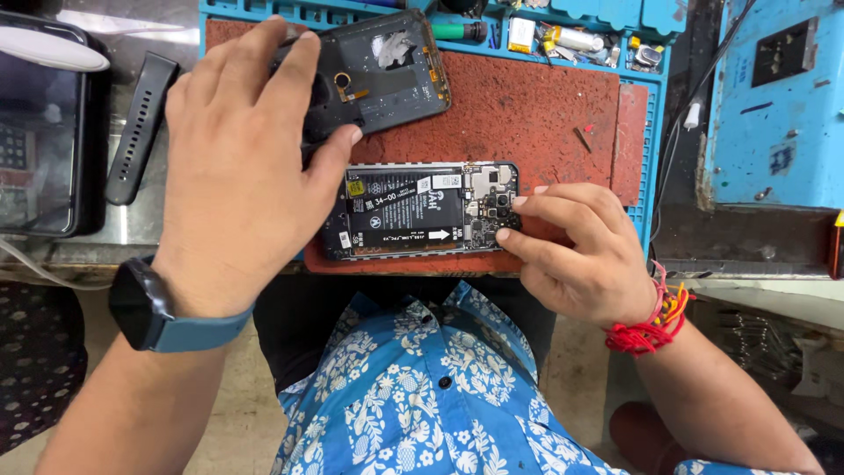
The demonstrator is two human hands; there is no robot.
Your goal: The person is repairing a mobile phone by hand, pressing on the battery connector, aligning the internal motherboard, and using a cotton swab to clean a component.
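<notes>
Your right fingers (519, 204) pinch the camera end of the open phone (420, 209). The thumb tip sits on its lower corner and the first finger tip touches just above, so the fingers are close together, with only a narrow gap between them. Your right hand (580, 255) rests beside the phone on the red mat (527, 114). A bunch of red and yellow threads (655, 321) is tied round that wrist.

The phone lies flat, with its back off. You can see the black battery (406, 211) in the middle and the small metal parts next to your fingertips.

Your left fingers (294, 62) are spread over the black back cover (387, 66). The thumb presses on its near edge and the other fingers curl over its far left end, so you are holding it. The cover lies tilted on the mat, just above the phone but not touching it. Your left hand (237, 176) hides the left end of the phone. A dark watch (141, 303) with a blue strap is on that wrist.

The mat lies in a blue tray (655, 132) on the desk (141, 220). A black watch strap (136, 123) lies to the left of the tray. A blue box (774, 97) stands on the right. Small tools and parts (563, 40) fill the slots at the far edge of the tray.
</notes>
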